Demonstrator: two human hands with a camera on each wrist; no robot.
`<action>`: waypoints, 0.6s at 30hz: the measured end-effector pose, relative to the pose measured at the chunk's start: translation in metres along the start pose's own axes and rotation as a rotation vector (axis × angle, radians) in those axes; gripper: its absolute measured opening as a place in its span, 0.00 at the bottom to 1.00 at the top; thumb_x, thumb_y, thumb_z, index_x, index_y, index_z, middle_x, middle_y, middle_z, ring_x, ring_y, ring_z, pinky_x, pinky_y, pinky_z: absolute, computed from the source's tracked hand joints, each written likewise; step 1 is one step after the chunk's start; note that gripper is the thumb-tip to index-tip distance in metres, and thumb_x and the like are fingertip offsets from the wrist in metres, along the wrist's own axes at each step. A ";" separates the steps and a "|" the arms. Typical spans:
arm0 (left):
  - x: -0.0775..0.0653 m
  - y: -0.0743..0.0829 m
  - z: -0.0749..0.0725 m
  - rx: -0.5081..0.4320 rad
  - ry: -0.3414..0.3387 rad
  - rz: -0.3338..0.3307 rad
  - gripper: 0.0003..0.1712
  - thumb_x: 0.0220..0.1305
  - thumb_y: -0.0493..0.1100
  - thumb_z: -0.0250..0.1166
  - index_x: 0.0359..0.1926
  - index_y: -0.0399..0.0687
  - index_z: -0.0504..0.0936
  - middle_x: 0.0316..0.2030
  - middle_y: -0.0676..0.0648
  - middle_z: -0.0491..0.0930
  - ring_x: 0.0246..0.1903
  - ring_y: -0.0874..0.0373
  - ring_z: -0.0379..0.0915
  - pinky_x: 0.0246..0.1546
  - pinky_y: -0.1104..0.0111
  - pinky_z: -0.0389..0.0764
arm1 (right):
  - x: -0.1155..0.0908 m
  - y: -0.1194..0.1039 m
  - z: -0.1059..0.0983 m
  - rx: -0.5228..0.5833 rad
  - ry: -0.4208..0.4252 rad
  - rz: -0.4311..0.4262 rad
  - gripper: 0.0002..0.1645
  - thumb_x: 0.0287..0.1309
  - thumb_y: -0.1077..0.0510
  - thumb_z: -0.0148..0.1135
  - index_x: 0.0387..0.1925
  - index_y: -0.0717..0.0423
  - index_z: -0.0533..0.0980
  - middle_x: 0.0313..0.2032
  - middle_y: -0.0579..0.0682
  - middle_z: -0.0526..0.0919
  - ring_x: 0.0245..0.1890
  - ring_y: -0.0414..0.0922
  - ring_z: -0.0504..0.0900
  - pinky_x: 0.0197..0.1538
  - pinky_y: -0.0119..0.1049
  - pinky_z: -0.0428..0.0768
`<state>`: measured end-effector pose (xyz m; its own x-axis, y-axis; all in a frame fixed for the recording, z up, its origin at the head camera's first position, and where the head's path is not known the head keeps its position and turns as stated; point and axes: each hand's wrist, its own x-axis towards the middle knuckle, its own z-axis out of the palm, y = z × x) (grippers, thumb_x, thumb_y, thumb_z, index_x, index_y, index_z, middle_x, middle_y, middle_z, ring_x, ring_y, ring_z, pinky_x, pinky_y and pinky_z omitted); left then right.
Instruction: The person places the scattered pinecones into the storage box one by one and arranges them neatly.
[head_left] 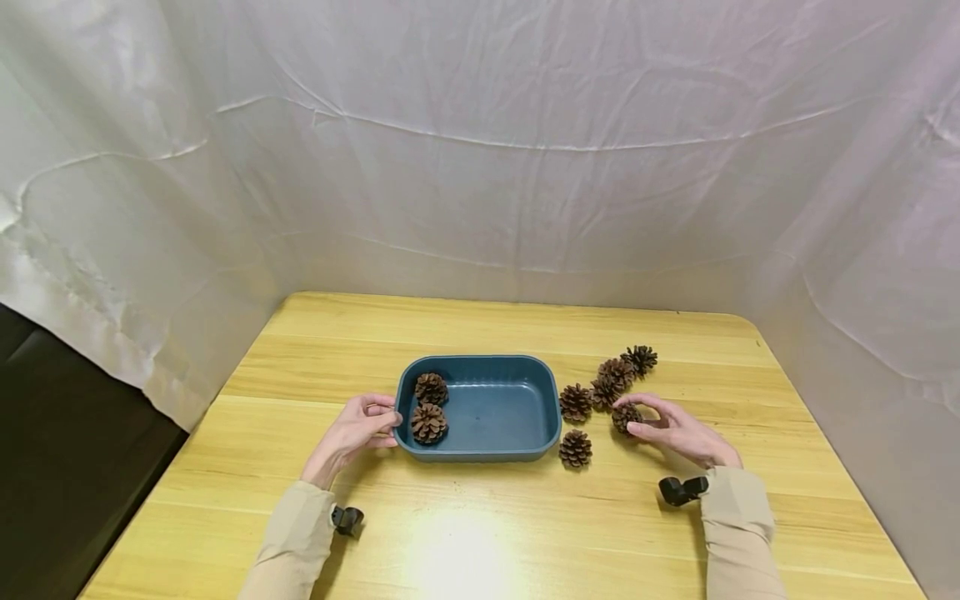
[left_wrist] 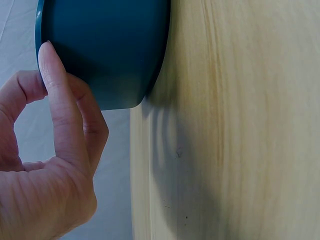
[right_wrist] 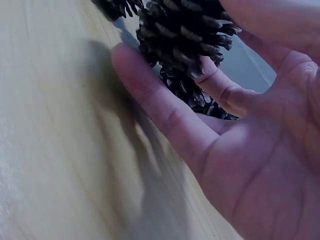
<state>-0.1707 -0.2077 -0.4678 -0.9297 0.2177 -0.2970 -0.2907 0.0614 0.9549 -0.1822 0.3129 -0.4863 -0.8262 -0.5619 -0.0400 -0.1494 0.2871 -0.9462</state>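
Observation:
A dark blue rectangular tray (head_left: 487, 457) sits on the table with two brown pine cones (head_left: 429, 424) at its left end. My left hand (head_left: 363, 429) pinches the tray's left rim; in the left wrist view the thumb and fingers meet at the blue wall (left_wrist: 110, 60). To the right of the tray, my right hand (head_left: 681, 432) holds a pine cone (head_left: 626, 418) between thumb and fingers. The right wrist view shows this cone (right_wrist: 182, 32) close up, with the palm and fingers around it and part of another cone behind.
Several loose pine cones lie right of the tray: one (head_left: 576, 402) by its wall, one (head_left: 575, 450) nearer the front, and others in a row running back to a dark one (head_left: 640, 358). Pale curtains (head_left: 525, 167) surround the wooden table (head_left: 465, 517).

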 end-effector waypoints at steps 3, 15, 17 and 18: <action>0.000 0.000 0.000 0.000 0.000 -0.001 0.25 0.68 0.31 0.56 0.61 0.22 0.61 0.33 0.52 0.80 0.28 0.66 0.77 0.29 0.76 0.87 | 0.000 0.000 0.001 0.008 0.014 0.013 0.28 0.71 0.61 0.56 0.68 0.66 0.64 0.70 0.71 0.56 0.58 0.28 0.76 0.58 0.31 0.84; -0.001 0.001 0.001 -0.001 0.001 -0.004 0.25 0.67 0.31 0.57 0.61 0.22 0.61 0.33 0.52 0.79 0.28 0.66 0.76 0.30 0.76 0.87 | 0.001 -0.003 0.000 -0.024 0.066 0.042 0.26 0.71 0.59 0.56 0.66 0.63 0.66 0.70 0.67 0.60 0.58 0.25 0.74 0.57 0.29 0.84; -0.001 0.001 0.001 0.001 0.002 -0.004 0.25 0.67 0.32 0.57 0.61 0.22 0.61 0.33 0.52 0.79 0.28 0.66 0.76 0.30 0.76 0.87 | 0.002 -0.004 0.001 -0.060 0.083 0.030 0.25 0.71 0.59 0.57 0.66 0.63 0.67 0.69 0.69 0.62 0.58 0.23 0.73 0.58 0.25 0.81; -0.002 0.001 0.001 0.001 0.003 -0.003 0.25 0.67 0.32 0.57 0.61 0.22 0.61 0.33 0.52 0.79 0.28 0.66 0.76 0.30 0.76 0.87 | 0.002 -0.005 0.001 -0.088 0.093 0.020 0.25 0.71 0.59 0.57 0.65 0.62 0.68 0.68 0.69 0.64 0.58 0.22 0.72 0.58 0.22 0.79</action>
<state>-0.1695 -0.2072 -0.4661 -0.9295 0.2151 -0.2996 -0.2930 0.0631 0.9540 -0.1823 0.3096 -0.4819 -0.8755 -0.4825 -0.0246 -0.1764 0.3666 -0.9135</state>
